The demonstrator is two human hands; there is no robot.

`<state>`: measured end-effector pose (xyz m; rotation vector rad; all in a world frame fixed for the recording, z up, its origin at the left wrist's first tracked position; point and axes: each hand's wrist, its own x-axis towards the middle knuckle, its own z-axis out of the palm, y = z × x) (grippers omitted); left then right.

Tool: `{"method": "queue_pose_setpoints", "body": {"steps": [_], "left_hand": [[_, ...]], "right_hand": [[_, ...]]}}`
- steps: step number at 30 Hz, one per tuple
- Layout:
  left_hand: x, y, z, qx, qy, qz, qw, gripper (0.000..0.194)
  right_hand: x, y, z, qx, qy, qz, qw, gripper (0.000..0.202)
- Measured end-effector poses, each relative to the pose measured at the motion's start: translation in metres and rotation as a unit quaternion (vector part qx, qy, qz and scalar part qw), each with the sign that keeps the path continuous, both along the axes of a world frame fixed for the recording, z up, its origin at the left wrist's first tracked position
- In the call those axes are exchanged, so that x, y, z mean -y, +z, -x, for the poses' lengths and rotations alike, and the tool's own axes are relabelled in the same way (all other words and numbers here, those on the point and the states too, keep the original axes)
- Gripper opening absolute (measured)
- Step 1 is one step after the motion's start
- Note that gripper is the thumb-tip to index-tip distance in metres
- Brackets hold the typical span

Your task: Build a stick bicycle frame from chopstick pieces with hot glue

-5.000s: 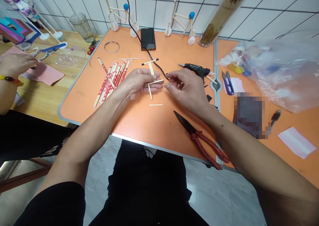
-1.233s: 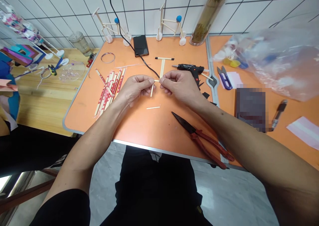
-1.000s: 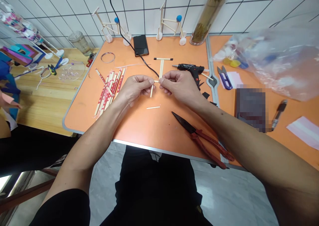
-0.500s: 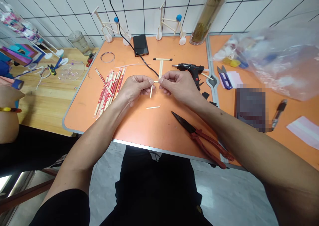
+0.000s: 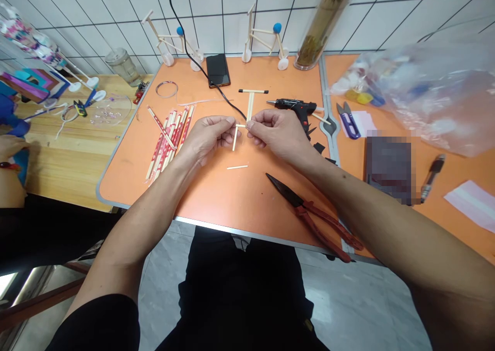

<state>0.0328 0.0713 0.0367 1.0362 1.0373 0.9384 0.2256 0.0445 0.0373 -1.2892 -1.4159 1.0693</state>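
Observation:
My right hand [image 5: 276, 132] pinches the lower end of a pale stick frame [image 5: 250, 104], whose top is a crossbar with black ends. A short crosspiece runs left from those fingertips, and a thin stick [image 5: 234, 138] hangs down from it. Close beside that corner is my left hand [image 5: 211, 137], its thumb and fingers nearly together; whether they touch the stick is hard to tell. One loose short stick [image 5: 237, 167] lies on the orange table [image 5: 216, 196] below the hands. A black glue gun [image 5: 296, 106] rests just beyond my right hand.
Wrapped sticks [image 5: 170, 139] lie left, red-handled pliers [image 5: 313, 212] front right. Behind are a phone [image 5: 218, 70], two stick models and a tall glass cylinder [image 5: 323, 26]. Purple snips [image 5: 350, 121] and a plastic bag [image 5: 436, 93] are right. Another person's arm [image 5: 11, 176] is at far left.
The left fingertips have shifted slightly left and up, showing more of the corner between the crosspiece and the hanging stick. At far left, the other person's arm has moved.

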Motion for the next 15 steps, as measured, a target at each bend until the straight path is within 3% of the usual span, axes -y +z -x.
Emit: {"method": "queue_pose_setpoints", "body": {"steps": [15], "left_hand": [[-0.0003, -0.0013, 0.0016, -0.014, -0.006, -0.014, 1.000, 0.021]], "right_hand": [[-0.0004, -0.0030, -0.0008, 0.004, 0.001, -0.004, 1.000, 0.023]]}}
